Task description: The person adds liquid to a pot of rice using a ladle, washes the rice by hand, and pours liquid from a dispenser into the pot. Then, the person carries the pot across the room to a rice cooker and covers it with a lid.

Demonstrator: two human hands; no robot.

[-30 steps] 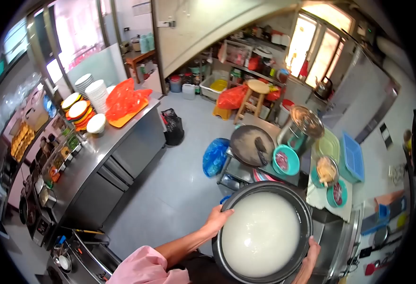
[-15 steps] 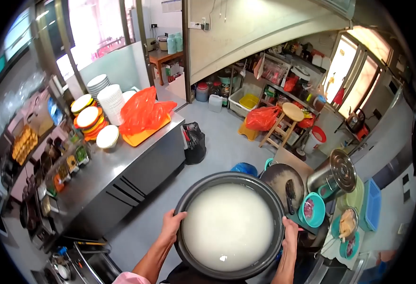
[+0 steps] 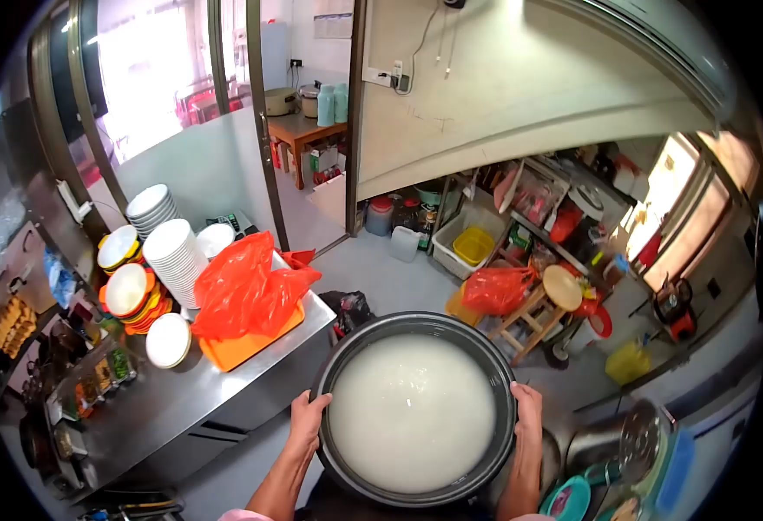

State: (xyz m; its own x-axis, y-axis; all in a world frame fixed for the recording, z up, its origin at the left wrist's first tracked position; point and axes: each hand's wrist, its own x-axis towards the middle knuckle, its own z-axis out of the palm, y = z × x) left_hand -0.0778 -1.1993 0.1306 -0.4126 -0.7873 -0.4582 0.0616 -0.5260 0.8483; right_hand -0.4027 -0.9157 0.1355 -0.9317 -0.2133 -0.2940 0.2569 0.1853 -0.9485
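Note:
A large dark rice cooker inner pot (image 3: 414,321) is held level in front of my body. Cloudy white water (image 3: 412,421) fills much of it, and any rice beneath cannot be made out clearly. My left hand (image 3: 307,422) is closed on the left rim, thumb over the edge. On the opposite side, my right hand (image 3: 527,413) grips the right rim in the same way. The undersides of both grips are hidden by the pot.
A steel counter (image 3: 169,404) on the left bears stacked white bowls (image 3: 175,260) and a red plastic bag (image 3: 247,291). Ahead right stands a wooden stool (image 3: 562,288). A teal basin (image 3: 570,502) and steel stockpot (image 3: 603,443) sit lower right. A doorway opens ahead.
I have moved forward with the pot still in both hands. The counter and doorway look nearer, while the chopping board and basins on the right have slipped down toward the frame's bottom edge.

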